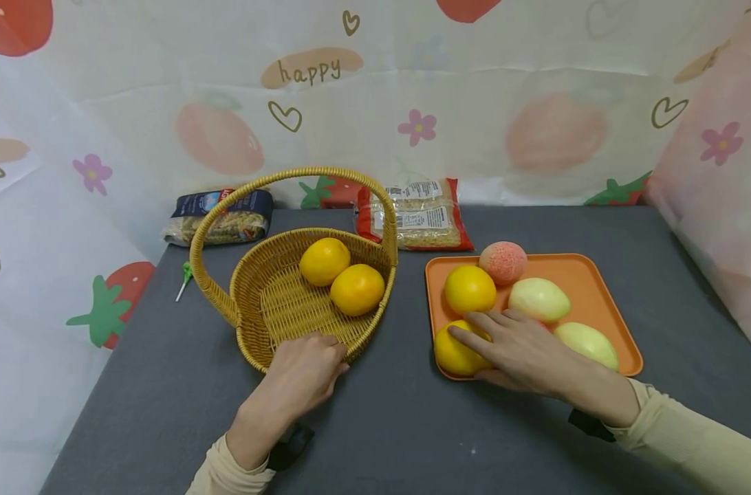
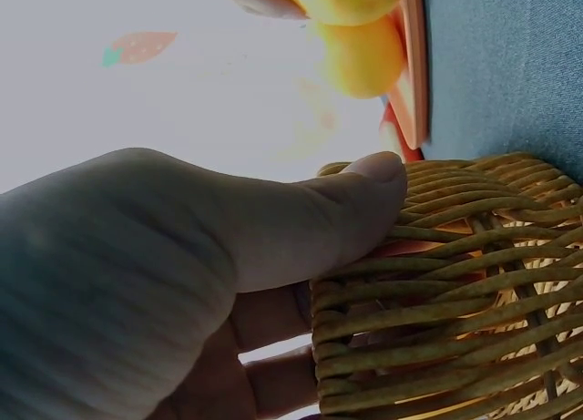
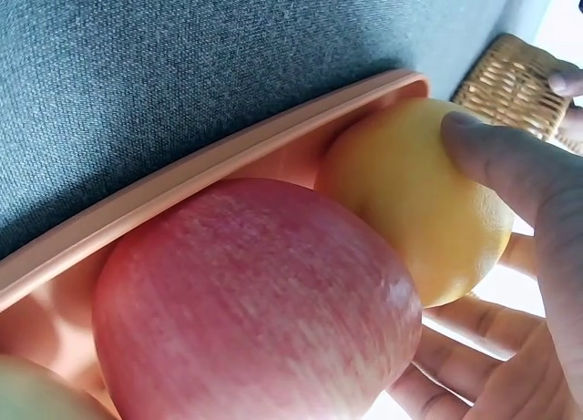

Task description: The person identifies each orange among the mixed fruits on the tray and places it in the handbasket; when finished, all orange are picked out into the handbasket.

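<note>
My left hand (image 1: 307, 375) grips the near rim of a wicker basket (image 1: 245, 323), thumb outside and fingers over the inside. Two oranges (image 1: 357, 290) lie in the basket's right half. My right hand (image 1: 524, 347) holds another orange (image 1: 456, 350) at the near left corner of an orange tray (image 1: 589, 282), thumb on one side and fingers round the other. Beside that orange, a red apple (image 3: 255, 302) lies in the tray, mostly hidden under my hand in the head view. A further orange (image 1: 470, 290) sits just behind.
Two pale green fruits (image 1: 539, 299) and a bumpy pink fruit (image 1: 503, 262) share the tray. Behind the basket lie a dark-labelled pasta bag (image 1: 239, 223) and a red-edged bag (image 1: 421, 216). A green lollipop (image 1: 186, 273) lies left of the basket, whose tall handle (image 1: 313, 172) arches upward.
</note>
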`<state>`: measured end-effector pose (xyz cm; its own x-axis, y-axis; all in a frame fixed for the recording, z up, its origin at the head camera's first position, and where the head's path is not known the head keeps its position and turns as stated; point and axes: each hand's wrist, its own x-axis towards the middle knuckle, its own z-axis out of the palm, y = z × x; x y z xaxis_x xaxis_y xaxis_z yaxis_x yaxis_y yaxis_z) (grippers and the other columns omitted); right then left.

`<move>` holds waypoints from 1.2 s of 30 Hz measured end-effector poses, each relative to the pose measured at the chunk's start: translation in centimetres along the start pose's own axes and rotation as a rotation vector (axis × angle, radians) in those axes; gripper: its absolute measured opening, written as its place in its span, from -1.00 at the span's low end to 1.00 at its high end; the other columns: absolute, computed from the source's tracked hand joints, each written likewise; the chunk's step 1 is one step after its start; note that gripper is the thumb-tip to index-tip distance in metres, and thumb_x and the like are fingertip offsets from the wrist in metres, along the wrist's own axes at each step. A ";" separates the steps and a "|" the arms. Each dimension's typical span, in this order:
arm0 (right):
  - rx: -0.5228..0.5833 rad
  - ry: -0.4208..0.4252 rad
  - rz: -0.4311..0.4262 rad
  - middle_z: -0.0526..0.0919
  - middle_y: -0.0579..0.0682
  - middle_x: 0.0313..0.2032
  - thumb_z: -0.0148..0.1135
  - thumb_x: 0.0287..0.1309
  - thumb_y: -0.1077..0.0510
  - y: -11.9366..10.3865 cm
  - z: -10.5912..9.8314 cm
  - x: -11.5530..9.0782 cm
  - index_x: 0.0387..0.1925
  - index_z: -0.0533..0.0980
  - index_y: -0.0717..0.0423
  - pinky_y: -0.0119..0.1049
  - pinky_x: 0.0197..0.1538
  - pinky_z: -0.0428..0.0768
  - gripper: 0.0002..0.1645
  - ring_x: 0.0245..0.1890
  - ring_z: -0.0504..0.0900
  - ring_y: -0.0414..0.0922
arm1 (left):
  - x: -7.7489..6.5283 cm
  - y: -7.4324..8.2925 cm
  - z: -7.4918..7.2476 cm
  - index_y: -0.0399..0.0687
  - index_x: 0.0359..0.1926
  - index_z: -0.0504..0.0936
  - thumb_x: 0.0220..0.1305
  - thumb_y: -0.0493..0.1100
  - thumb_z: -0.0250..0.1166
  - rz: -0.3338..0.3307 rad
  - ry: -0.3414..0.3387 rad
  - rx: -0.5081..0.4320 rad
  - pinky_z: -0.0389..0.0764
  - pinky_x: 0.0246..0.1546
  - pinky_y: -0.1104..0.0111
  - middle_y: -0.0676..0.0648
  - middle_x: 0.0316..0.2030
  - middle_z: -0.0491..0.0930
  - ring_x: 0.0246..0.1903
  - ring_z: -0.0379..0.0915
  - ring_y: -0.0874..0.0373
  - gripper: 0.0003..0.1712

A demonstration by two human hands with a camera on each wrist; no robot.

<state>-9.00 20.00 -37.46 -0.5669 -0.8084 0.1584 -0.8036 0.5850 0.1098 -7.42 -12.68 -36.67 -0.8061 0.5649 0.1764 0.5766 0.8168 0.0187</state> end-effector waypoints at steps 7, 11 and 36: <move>-0.015 -0.012 0.001 0.44 0.09 -0.01 0.46 -0.27 -0.19 -0.1 0.0 0.1 0.18 0.31 0.01 -0.23 -0.25 0.45 -0.06 -0.28 0.51 -0.05 | -0.1 -0.1 0.1 0.12 -0.69 0.42 -0.03 -0.08 0.40 0.013 0.012 0.014 0.28 -0.76 0.34 0.13 -0.70 0.34 -0.66 0.35 0.21 -0.69; -0.019 -0.017 0.002 0.44 0.09 -0.01 0.46 -0.27 -0.20 -0.2 0.0 0.1 0.18 0.31 0.01 -0.24 -0.26 0.45 -0.06 -0.29 0.51 -0.05 | -0.1 -0.1 0.1 0.11 -0.69 0.43 -0.03 -0.08 0.41 0.015 0.016 0.018 0.28 -0.76 0.34 0.13 -0.70 0.35 -0.66 0.36 0.21 -0.70; 0.090 0.188 0.054 0.38 0.13 0.06 0.29 -0.07 -0.11 0.2 -5.4 5.3 0.25 0.23 0.01 -0.17 -0.22 0.52 -0.16 -0.06 0.42 0.03 | 0.0 0.1 0.0 0.12 -0.70 0.43 -0.03 -0.08 0.41 0.009 0.015 0.015 0.30 -0.75 0.34 0.13 -0.70 0.34 -0.67 0.35 0.21 -0.69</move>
<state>-11.16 16.14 -31.28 -0.5728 -0.7445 0.3430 -0.7904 0.6125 0.0096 -7.32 -12.61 -36.72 -0.7989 0.5703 0.1909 0.5814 0.8136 0.0027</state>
